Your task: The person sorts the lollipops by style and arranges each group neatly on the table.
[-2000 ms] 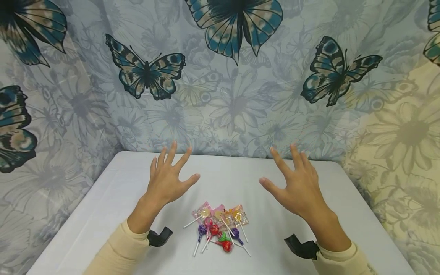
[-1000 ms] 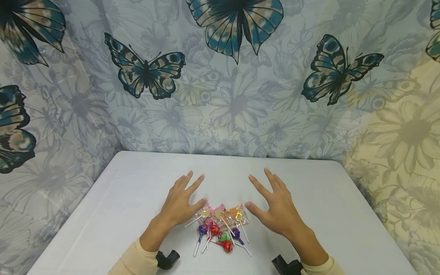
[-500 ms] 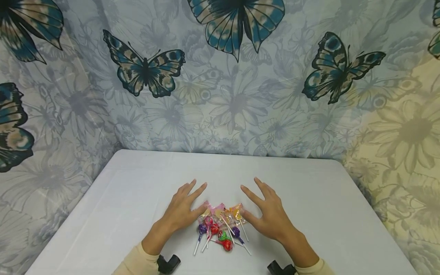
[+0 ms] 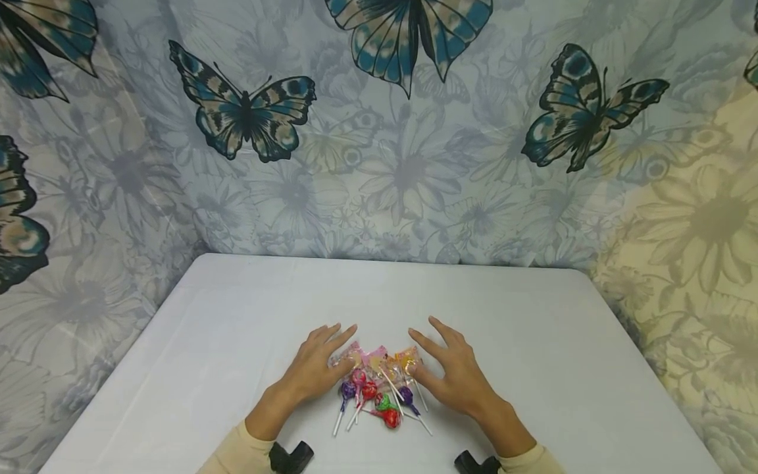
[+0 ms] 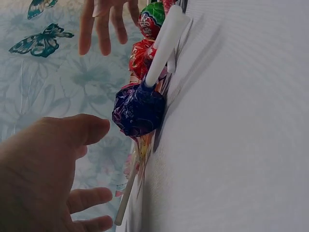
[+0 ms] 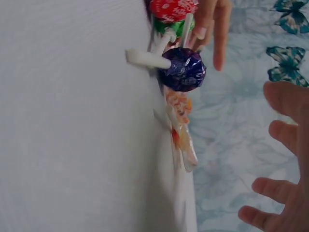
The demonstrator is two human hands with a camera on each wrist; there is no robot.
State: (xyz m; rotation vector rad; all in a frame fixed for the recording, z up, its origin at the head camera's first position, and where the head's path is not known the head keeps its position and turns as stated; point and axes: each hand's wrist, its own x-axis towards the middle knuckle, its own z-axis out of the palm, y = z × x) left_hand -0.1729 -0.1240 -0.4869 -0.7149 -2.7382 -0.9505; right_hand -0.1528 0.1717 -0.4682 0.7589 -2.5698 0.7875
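Wrapped lollipops [image 4: 370, 391], purple and red among them, lie heaped in the near middle of a white table [image 4: 533, 329]. The left hand [image 4: 315, 370] hovers over their left edge, the right hand [image 4: 458, 375] over their right; the two are apart, fingers spread. A butterfly-print backdrop [image 4: 408, 178] rises beyond.

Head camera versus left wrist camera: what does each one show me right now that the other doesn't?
Head only: the purple lollipop nearer the right hand, the cream sleeves and the black wrist devices.

Left wrist only: a side-on look along the white table, with a strip of backdrop between the left thumb and the purple lollipop nearer the left hand.

Both: that lollipop, the green-and-red lollipop, both hands, table and backdrop.
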